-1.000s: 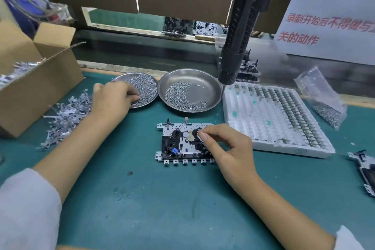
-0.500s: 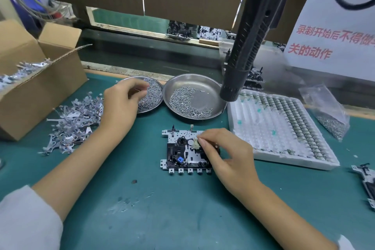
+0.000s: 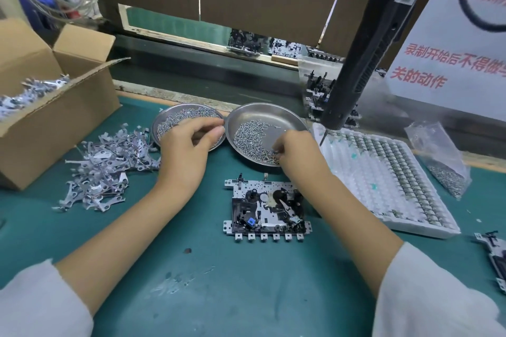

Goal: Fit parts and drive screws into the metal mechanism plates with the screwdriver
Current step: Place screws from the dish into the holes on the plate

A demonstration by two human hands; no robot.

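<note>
mechanism plate [image 3: 267,209] lies centre on the table [image 3: 246,295]. behind it, two dishes side by side: left dish [image 3: 175,117], right dish [image 3: 273,115], screws [image 3: 247,135] in each. loose metal parts [image 3: 101,169] heaped left of the plate, cardboard box [image 3: 54,117] beyond them. parts tray [image 3: 383,180] right of the plate; bag [image 3: 440,159] further right. screwdriver [image 3: 364,46] hangs above the tray's rear left corner.
</note>
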